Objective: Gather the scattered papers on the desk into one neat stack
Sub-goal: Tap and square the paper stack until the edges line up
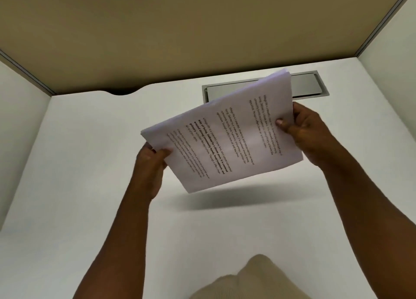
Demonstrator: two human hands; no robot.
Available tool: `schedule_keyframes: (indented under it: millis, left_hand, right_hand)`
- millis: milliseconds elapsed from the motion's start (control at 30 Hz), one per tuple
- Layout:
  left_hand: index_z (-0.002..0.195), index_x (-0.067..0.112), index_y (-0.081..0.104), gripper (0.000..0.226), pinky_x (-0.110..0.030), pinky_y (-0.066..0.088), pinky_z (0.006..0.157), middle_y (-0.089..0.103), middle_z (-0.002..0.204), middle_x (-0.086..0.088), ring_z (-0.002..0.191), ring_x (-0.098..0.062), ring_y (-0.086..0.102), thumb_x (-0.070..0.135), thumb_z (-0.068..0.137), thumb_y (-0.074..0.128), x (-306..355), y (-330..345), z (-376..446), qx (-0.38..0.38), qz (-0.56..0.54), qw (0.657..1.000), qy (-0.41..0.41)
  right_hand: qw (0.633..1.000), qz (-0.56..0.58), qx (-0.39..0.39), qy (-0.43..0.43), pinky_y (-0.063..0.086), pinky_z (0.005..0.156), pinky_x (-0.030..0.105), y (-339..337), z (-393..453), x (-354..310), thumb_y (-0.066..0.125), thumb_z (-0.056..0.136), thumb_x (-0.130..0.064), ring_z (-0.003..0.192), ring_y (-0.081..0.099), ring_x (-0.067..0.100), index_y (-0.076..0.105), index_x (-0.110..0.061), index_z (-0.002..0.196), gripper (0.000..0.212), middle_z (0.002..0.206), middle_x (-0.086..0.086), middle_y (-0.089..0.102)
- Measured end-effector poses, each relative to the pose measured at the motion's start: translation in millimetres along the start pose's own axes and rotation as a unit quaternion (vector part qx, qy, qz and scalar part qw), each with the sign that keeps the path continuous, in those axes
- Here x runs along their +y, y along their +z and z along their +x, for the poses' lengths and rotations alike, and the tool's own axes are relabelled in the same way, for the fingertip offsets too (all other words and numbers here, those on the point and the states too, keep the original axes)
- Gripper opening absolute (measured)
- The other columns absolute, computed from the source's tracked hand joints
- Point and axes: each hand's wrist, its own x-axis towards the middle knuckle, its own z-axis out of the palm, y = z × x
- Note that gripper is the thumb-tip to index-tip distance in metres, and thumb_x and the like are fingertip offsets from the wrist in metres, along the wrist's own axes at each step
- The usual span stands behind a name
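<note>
A stack of white printed papers hangs in the air above the white desk, tilted with its far right corner highest. My left hand grips the stack's lower left edge, thumb on top. My right hand holds the right edge, thumb pressed on the top sheet. The sheets lie together with their edges nearly flush. A shadow of the stack falls on the desk beneath it. No loose papers show on the desk.
A grey metal cable hatch is set into the desk behind the stack. Beige partition panels wall the desk at the back, white ones at both sides. A curved cable notch sits at the back edge. My beige clothing shows at the bottom.
</note>
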Motion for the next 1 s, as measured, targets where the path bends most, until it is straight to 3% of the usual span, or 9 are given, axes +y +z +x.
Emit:
schedule_keyframes:
  millis: [67,167,367,533,733,900,1000]
  left_hand:
    - [0.122,0.009,0.059,0.040,-0.041,0.051,0.089,0.067,0.113,-0.010,0.105,-0.024,0.062,0.001,0.083,0.057,-4.0,7.3,2.0,-0.007,0.000,1.000,0.006]
    - [0.115,0.014,0.060,0.031,-0.039,0.050,0.088,0.068,0.109,-0.006,0.100,-0.021,0.063,-0.005,0.091,0.053,-10.7,13.8,9.7,0.048,0.033,0.998,0.018]
    - [0.112,0.028,0.060,0.029,-0.035,0.056,0.085,0.067,0.108,-0.001,0.100,-0.018,0.065,0.004,0.095,0.055,-27.9,18.9,22.7,0.087,0.110,0.987,0.074]
    - [0.113,0.015,0.058,0.025,-0.023,0.051,0.079,0.064,0.099,0.005,0.103,-0.023,0.062,-0.002,0.094,0.056,-51.8,21.1,27.1,0.117,0.145,0.981,0.049]
    - [0.107,0.013,0.059,0.024,-0.007,0.049,0.064,0.064,0.092,0.007,0.088,-0.011,0.061,-0.004,0.090,0.059,-52.2,17.3,31.5,0.134,0.173,0.974,0.053]
    - [0.104,0.016,0.059,0.025,-0.011,0.050,0.062,0.065,0.091,0.004,0.081,-0.007,0.063,-0.005,0.091,0.055,-42.2,18.4,33.4,0.114,0.160,0.978,0.075]
    - [0.106,0.015,0.060,0.027,-0.012,0.051,0.066,0.065,0.093,0.005,0.085,-0.009,0.063,-0.006,0.090,0.057,-43.2,15.9,33.7,0.111,0.168,0.976,0.087]
  right_hand:
    - [0.999,0.022,0.004,0.024,0.054,0.088,0.046,4.7,3.8,16.8,0.054,0.094,-0.003,0.097,0.066,0.025,0.061,-0.018,0.114,0.025,0.110,0.006,0.070]
    - [0.996,0.058,0.016,0.065,0.054,0.086,0.046,11.3,7.8,38.3,0.056,0.093,-0.002,0.097,0.067,0.026,0.064,-0.017,0.105,0.021,0.107,0.004,0.071]
    - [0.986,0.087,0.092,0.107,0.054,0.086,0.041,34.9,10.7,63.5,0.049,0.085,0.008,0.104,0.064,0.026,0.061,-0.031,0.100,0.043,0.106,0.000,0.068]
    - [0.976,0.105,0.133,0.138,0.049,0.074,0.028,54.9,5.3,79.1,0.047,0.084,0.011,0.096,0.061,0.021,0.058,-0.032,0.094,0.046,0.095,-0.004,0.065]
    - [0.976,0.110,0.134,0.130,0.051,0.076,0.030,57.5,7.6,83.8,0.051,0.088,0.007,0.087,0.062,0.015,0.062,-0.031,0.090,0.039,0.091,-0.004,0.066]
    - [0.979,0.121,0.136,0.090,0.051,0.066,0.020,53.2,10.6,74.3,0.050,0.089,0.009,0.080,0.063,0.009,0.061,-0.028,0.089,0.039,0.087,-0.005,0.066]
    - [0.981,0.130,0.125,0.078,0.052,0.069,0.020,49.8,12.4,74.7,0.051,0.089,0.008,0.085,0.063,0.012,0.061,-0.028,0.094,0.037,0.091,-0.003,0.066]
